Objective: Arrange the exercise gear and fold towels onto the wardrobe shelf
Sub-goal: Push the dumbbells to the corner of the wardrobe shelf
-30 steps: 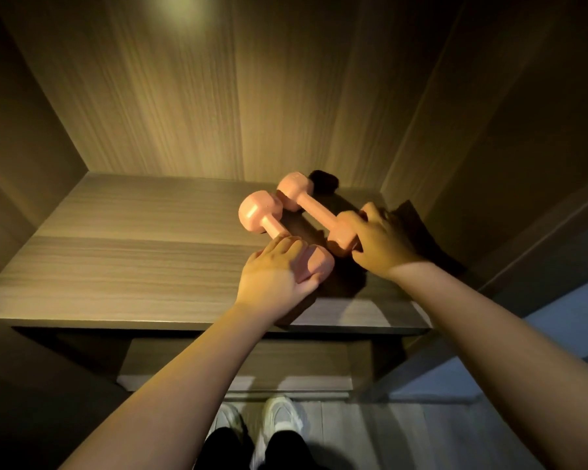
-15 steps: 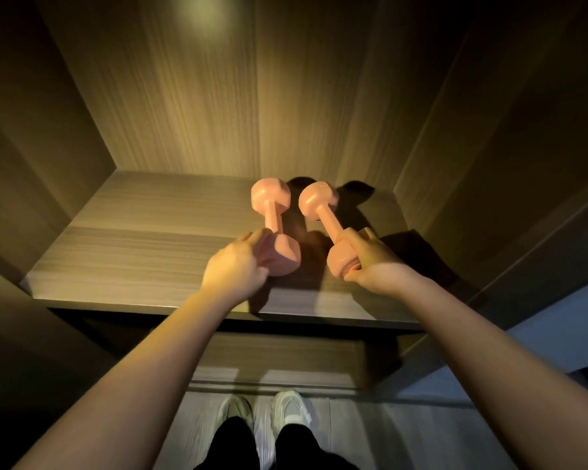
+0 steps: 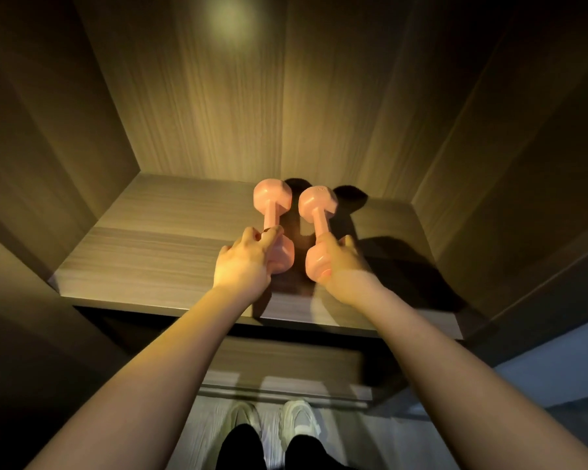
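I'm squaring two dumbbells (image 3: 273, 225) on the shelf (image 3: 157, 252), left hand (image 3: 243, 262) and right hand (image 3: 342, 266) each in a loose grip on a near end; next, let go and fetch towels.

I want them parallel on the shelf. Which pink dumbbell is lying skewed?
The right dumbbell, under the right hand: its far head leans left toward the other. The left dumbbell, touched by the left hand, points straight back.
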